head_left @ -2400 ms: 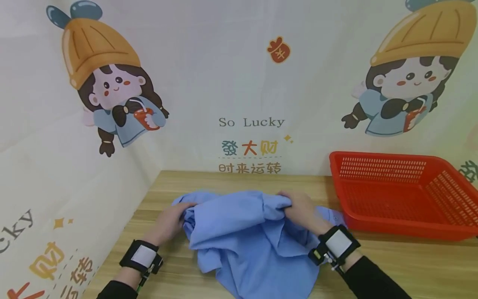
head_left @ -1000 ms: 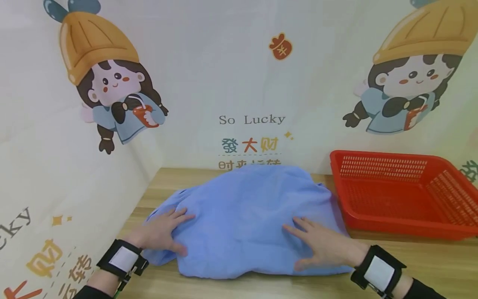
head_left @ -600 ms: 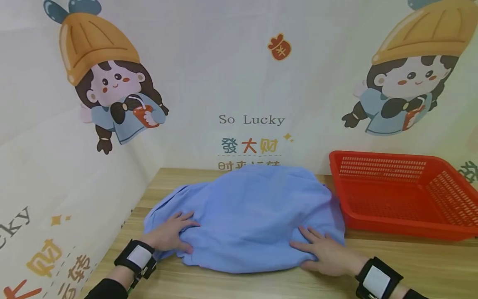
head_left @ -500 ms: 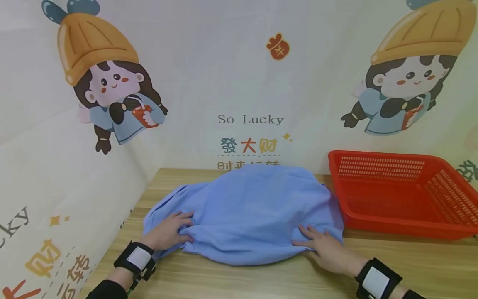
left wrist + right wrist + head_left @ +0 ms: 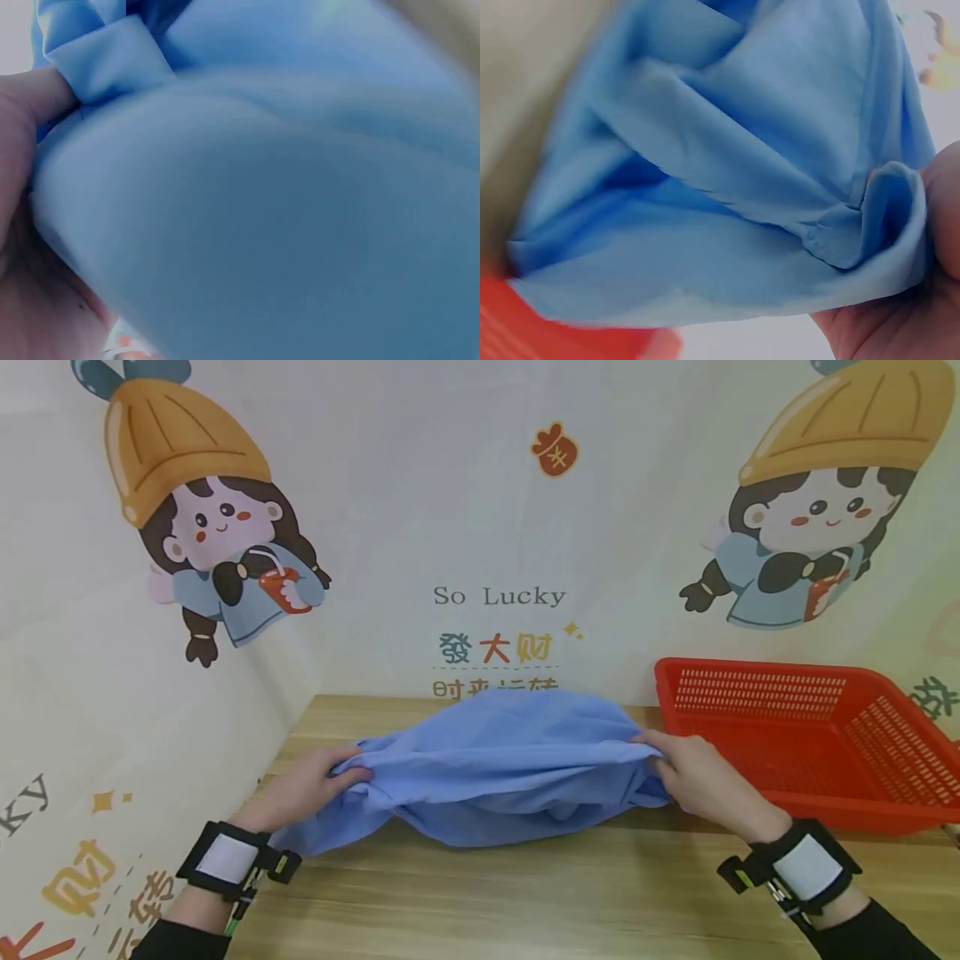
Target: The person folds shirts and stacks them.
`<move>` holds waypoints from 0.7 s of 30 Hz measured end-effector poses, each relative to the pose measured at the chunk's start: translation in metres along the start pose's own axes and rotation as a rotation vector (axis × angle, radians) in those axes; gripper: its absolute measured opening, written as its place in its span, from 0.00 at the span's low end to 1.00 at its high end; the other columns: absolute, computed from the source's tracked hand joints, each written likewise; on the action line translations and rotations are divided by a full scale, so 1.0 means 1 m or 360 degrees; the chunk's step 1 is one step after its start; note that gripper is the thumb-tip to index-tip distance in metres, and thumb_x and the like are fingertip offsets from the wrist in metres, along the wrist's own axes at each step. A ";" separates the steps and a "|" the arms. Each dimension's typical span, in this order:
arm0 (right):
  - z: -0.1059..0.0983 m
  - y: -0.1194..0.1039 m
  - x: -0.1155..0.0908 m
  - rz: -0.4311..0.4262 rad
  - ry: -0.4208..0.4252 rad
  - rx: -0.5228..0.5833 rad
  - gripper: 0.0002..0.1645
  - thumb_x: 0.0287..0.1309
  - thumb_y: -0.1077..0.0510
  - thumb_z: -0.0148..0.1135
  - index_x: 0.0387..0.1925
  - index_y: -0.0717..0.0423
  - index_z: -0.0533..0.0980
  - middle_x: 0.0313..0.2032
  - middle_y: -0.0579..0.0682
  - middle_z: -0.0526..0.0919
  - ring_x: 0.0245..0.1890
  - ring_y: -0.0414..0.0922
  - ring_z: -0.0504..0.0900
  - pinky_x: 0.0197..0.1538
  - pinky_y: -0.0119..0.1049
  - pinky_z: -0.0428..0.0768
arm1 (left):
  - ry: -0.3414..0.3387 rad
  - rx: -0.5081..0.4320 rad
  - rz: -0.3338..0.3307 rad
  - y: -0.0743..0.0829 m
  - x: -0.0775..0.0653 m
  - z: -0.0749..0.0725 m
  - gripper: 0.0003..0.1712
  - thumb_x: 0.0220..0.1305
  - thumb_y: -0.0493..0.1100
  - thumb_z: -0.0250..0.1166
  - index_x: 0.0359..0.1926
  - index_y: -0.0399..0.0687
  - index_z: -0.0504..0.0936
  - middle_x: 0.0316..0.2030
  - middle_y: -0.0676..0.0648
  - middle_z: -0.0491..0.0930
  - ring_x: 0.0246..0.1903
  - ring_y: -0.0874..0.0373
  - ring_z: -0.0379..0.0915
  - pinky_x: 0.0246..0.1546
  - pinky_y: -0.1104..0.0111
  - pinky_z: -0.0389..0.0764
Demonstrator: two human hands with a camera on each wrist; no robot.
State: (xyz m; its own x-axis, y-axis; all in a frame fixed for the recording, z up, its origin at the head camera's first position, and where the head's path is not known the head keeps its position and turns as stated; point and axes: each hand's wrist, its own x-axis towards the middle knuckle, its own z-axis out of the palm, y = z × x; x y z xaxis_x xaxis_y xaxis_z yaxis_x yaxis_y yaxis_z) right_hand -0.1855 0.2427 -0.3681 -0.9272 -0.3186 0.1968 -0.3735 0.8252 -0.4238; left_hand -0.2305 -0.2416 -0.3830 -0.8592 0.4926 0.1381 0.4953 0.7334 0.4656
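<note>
A light blue shirt (image 5: 495, 777) lies bunched on the wooden table, its near edge lifted into a fold between two hands. At its left end, the left hand (image 5: 303, 785) pinches the cloth between thumb and fingers. The right hand (image 5: 708, 777) grips the fold's other end, close to the basket. In the left wrist view, the shirt (image 5: 255, 210) fills most of the picture and covers the fingertips. The right wrist view shows a stitched edge of the shirt (image 5: 727, 202) curling into the hand's grip.
A red plastic basket (image 5: 757, 797) with perforated sides stands at the back right, just beside the right hand. Behind the wooden table (image 5: 480, 902) hangs a white backdrop (image 5: 420, 485) printed with cartoon figures; it also runs along the left side.
Both hands lay spread on the shirt half a second ago. Now they grip its near edge and have raised it up and away from the person. The basket has stayed put.
</note>
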 end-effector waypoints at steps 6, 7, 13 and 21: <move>-0.054 -0.010 0.000 -0.0035 0.0026 0.0065 0.17 0.65 0.66 0.57 0.55 0.58 0.80 0.48 0.61 0.85 0.43 0.56 0.85 0.47 0.64 0.82 | -0.0115 -0.0126 -0.0028 0.026 -0.007 -0.047 0.08 0.71 0.51 0.60 0.34 0.58 0.78 0.25 0.55 0.71 0.29 0.63 0.71 0.30 0.72 0.69; -0.061 -0.010 0.000 -0.0062 0.0006 0.0071 0.17 0.65 0.66 0.58 0.54 0.58 0.80 0.48 0.60 0.86 0.43 0.56 0.85 0.47 0.64 0.83 | -0.0116 -0.0117 -0.0041 0.027 -0.008 -0.053 0.09 0.71 0.52 0.60 0.33 0.59 0.77 0.25 0.55 0.71 0.29 0.63 0.71 0.30 0.72 0.69; -0.039 -0.011 0.019 -0.0041 0.0009 -0.0152 0.19 0.65 0.63 0.60 0.57 0.61 0.78 0.47 0.61 0.86 0.40 0.53 0.86 0.47 0.57 0.85 | 0.0022 0.0087 -0.0059 0.012 0.006 -0.035 0.10 0.71 0.50 0.61 0.34 0.52 0.81 0.28 0.54 0.78 0.32 0.59 0.75 0.34 0.67 0.75; 0.031 -0.021 0.016 -0.0285 0.0184 -0.0386 0.27 0.60 0.59 0.67 0.61 0.58 0.76 0.62 0.66 0.76 0.60 0.62 0.79 0.56 0.56 0.81 | -0.0016 0.0248 -0.0016 0.012 0.000 0.008 0.19 0.70 0.48 0.62 0.56 0.44 0.81 0.54 0.41 0.83 0.56 0.41 0.79 0.55 0.47 0.79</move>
State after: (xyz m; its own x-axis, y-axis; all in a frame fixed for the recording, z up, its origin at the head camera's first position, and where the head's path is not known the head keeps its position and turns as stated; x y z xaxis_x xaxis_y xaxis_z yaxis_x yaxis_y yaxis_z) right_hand -0.1934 0.2059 -0.3837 -0.8328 -0.4253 0.3543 -0.5003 0.8522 -0.1529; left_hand -0.2237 -0.2289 -0.3846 -0.8632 0.4890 0.1252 0.5014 0.8018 0.3253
